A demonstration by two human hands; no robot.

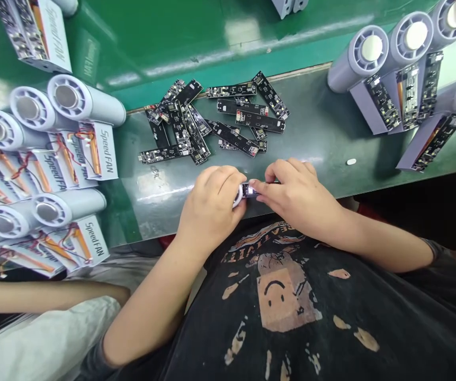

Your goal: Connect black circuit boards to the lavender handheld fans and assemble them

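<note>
So the left hand (214,206) is wrapped snugly round what looks like a pale lilac-grey plastic fan (237,198), mostly hidden, with just a rounded rim peeking out. The small black circuit board with a glowing white spot (247,189) sits right beside that rim, between the 2 hands. Right hand (301,196) has fingertips on the board; can't tell if it's a true pinch or just a push. My take: brace the fan with the left, press the board evenly by its edge, go easy near that light. I'd keep knuckles off the loose heap of narrow black circuit boards (233,138) at 11 o'clock, and not sweep away the little white oval piece (351,162) just shy of 3 o'clock.
</note>
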